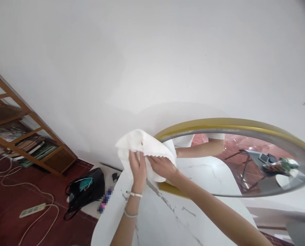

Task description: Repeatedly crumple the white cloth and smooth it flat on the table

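A white cloth drapes over the left end of an oval mirror with a gold frame. My left hand grips the cloth from below, its fingertips tucked under a fold. Close beside it, my right hand has its fingers curled into the cloth at the mirror's left rim. The cloth hides that end of the frame and part of my fingers. The mirror leans near the wall, on a white marble-patterned table.
A wooden shelf holding papers stands at the left. On the red floor are a black bag, a power strip and its looping cord. A white wall rises behind the table.
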Tool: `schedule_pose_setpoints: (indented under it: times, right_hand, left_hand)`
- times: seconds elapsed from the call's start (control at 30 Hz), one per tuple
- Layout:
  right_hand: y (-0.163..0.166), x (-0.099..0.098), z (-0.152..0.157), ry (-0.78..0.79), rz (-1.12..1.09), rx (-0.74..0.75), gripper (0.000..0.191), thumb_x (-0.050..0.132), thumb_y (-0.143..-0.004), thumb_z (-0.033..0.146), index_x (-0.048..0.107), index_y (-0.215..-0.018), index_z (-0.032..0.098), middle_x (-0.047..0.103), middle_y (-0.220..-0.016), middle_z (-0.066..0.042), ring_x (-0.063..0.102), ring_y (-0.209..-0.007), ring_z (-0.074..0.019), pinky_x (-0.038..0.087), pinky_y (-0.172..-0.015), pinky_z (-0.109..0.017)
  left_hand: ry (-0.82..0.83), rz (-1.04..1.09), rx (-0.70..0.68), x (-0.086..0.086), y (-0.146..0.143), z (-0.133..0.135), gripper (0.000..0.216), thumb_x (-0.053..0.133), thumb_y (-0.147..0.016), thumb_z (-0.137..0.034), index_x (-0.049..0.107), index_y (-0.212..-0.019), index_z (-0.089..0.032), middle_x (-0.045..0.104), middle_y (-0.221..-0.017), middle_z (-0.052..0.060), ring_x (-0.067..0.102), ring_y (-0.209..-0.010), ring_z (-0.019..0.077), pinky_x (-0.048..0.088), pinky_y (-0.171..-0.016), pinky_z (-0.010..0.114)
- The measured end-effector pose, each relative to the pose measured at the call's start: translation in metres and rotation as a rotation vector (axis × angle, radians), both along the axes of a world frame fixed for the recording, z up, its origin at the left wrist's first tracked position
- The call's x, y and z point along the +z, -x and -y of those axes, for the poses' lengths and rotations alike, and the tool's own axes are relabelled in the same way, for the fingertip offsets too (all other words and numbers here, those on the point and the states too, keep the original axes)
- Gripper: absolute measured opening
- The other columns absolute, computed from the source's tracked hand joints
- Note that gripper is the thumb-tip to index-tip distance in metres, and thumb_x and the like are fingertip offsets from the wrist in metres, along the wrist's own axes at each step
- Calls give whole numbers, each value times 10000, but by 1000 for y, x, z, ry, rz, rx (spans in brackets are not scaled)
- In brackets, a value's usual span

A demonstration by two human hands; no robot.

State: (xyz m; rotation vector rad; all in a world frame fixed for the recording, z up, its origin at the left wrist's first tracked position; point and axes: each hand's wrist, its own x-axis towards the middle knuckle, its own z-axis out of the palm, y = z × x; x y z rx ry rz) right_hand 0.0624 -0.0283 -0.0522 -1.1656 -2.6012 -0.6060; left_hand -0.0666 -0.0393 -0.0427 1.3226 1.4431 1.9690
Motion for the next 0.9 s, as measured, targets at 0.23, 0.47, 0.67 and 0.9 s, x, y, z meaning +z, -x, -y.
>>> schedule_pose_setpoints:
  times: [0.23, 0.47, 0.67, 0.9]
  right_hand:
    - [-24, 51, 13, -142, -49, -118, 240, 511, -762, 153, 694, -898, 226, 586, -556, -10, 521, -534, -130, 381, -548, -225]
    - [-69, 118, 22, -722, -323, -231, 441, 385, -878, 326, 535, -1273, 200, 547, -1295, -121, 509, -1165, -281, 362, -940, -417]
    - [-119, 141, 35, -881, -484, -412, 471, 282, -951, 343, 430, -1342, 127, 382, -1423, -176, 313, -1352, -313, 254, -1048, -561]
    - [-174, 120, 56, -942, -624, -610, 477, 330, -961, 348, 333, -1386, 131, 359, -1407, -192, 302, -1353, -307, 238, -1045, -646]
  left_hand:
    - [-8, -131, -256, 37, -19, -5, 311, 360, -949, -381, 526, -1123, -183, 609, -1065, 89, 570, -1022, 202, 452, -858, 324]
    - [-272, -700, -92, 142, -70, -8, 340, 288, -964, -368, 518, -1087, -150, 598, -1006, 99, 533, -981, 219, 383, -872, 375]
    - [-400, -1004, -71, 183, -141, 1, 407, 259, -969, -397, 487, -1192, -144, 581, -993, 91, 525, -955, 226, 353, -887, 398]
    - [-562, -1161, -211, 193, -206, 30, 387, 232, -984, -310, 467, -1235, -133, 545, -1130, 104, 477, -1155, 246, 324, -1009, 432]
